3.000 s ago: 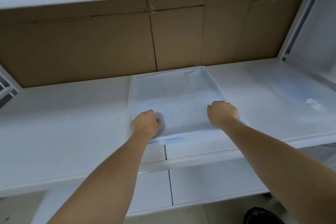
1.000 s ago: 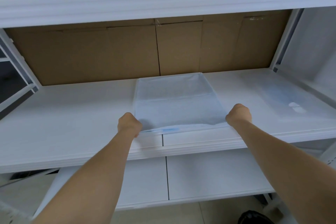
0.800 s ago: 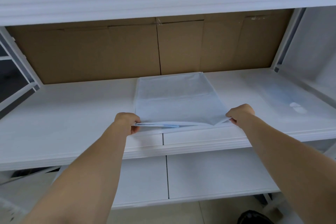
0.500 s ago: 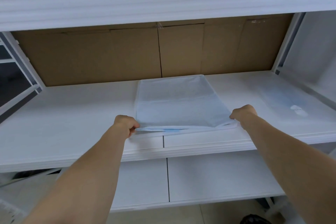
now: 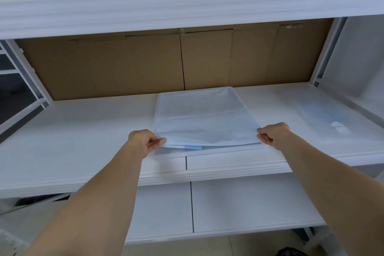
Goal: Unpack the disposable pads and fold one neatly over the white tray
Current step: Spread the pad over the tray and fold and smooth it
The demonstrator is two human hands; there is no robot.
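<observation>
A pale blue disposable pad lies folded and draped over the white tray, whose near edge shows just below it on the middle shelf. My left hand pinches the pad's near left corner. My right hand pinches its near right corner. The near edge is lifted slightly, and a blue layer shows underneath. Most of the tray is hidden under the pad.
A clear plastic package with blue pads lies on the white shelf to the right. Cardboard boxes stand along the back. An upper shelf overhangs, and a lower shelf sits below.
Both hands went from pressing on the pad's middle to its near corners, which they now pinch. The near edge has lifted a little. The view has tilted upward.
</observation>
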